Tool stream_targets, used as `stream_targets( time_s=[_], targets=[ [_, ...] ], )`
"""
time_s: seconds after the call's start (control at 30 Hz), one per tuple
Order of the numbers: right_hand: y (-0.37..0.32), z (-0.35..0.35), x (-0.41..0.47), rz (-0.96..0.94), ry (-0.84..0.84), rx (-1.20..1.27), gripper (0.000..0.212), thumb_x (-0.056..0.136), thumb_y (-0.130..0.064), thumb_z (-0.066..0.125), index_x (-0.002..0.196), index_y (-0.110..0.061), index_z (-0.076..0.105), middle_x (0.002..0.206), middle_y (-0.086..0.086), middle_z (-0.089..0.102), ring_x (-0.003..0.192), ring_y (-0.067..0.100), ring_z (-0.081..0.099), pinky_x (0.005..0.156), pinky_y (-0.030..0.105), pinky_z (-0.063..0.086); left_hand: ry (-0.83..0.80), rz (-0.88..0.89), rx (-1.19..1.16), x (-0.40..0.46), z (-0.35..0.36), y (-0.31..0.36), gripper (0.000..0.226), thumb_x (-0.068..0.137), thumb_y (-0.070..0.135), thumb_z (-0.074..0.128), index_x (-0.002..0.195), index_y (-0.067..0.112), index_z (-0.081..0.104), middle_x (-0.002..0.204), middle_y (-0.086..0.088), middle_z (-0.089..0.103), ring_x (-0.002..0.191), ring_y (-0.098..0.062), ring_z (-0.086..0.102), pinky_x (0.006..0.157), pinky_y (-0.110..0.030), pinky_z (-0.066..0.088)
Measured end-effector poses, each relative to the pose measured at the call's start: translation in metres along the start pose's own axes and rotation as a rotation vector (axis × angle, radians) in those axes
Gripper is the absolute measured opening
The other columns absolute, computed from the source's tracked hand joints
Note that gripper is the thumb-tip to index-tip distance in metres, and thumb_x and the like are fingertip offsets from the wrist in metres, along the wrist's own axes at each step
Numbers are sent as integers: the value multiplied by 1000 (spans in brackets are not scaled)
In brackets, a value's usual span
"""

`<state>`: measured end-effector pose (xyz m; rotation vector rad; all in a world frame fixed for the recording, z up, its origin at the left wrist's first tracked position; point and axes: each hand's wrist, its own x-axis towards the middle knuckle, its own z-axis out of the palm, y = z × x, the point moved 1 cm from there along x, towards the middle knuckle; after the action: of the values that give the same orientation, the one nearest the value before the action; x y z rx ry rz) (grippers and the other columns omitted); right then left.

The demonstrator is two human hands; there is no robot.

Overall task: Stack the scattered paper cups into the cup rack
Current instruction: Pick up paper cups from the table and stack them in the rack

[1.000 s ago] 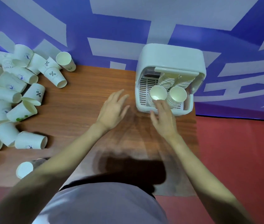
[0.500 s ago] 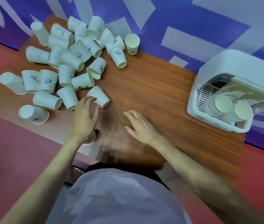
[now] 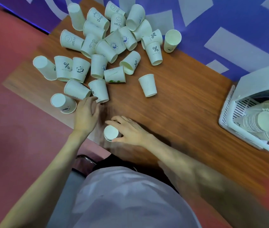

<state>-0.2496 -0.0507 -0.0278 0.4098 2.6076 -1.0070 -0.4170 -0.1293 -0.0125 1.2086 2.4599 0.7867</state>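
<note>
Several white paper cups (image 3: 107,46) lie scattered in a heap across the left half of the wooden table (image 3: 179,99). One cup (image 3: 147,85) lies alone between the heap and the white cup rack (image 3: 239,102) at the right edge, which holds two stacks of nested cups (image 3: 260,124). My right hand (image 3: 128,129) curls around a cup (image 3: 111,133) at the table's near edge, its base facing up. My left hand (image 3: 87,115) reaches with relaxed fingers to a cup (image 3: 99,90) at the heap's near side, fingertips touching its rim.
A blue and white patterned wall (image 3: 229,30) runs behind the table. Red floor (image 3: 15,129) lies to the left and near side. A cup (image 3: 171,40) stands upright at the heap's far right. My grey-clad body fills the bottom of the view.
The view swung left from the rack to the heap. My right hand left the rack and now holds a cup at the near edge; my left hand moved to the heap's near side.
</note>
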Motion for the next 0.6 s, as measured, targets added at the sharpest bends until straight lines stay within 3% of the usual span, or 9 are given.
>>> stream_targets(
  time_s=[0.23, 0.43, 0.6],
  targets=[
    [8, -10, 2, 7, 84, -31, 52, 90, -30, 60, 136, -13, 43, 132, 12, 48, 119, 31, 45, 98, 45, 39, -29, 51, 3, 19, 8, 10, 27, 92, 14, 55, 116, 2, 58, 109, -18, 62, 104, -33, 55, 85, -40, 42],
    [44, -32, -34, 169, 397, 78, 59, 83, -36, 69, 133, -15, 46, 130, 1, 49, 120, 20, 47, 99, 39, 43, -100, 134, -30, 39, 24, 41, 29, 92, 16, 53, 117, 2, 58, 116, -17, 62, 107, -32, 56, 91, -40, 44],
    [82, -42, -85, 437, 763, 267, 51, 75, -27, 75, 115, -15, 47, 114, -2, 52, 101, 14, 53, 78, 33, 48, -225, 313, -6, 69, 57, 90, 33, 92, 18, 56, 120, 1, 55, 118, -18, 60, 109, -32, 55, 93, -39, 42]
  ],
)
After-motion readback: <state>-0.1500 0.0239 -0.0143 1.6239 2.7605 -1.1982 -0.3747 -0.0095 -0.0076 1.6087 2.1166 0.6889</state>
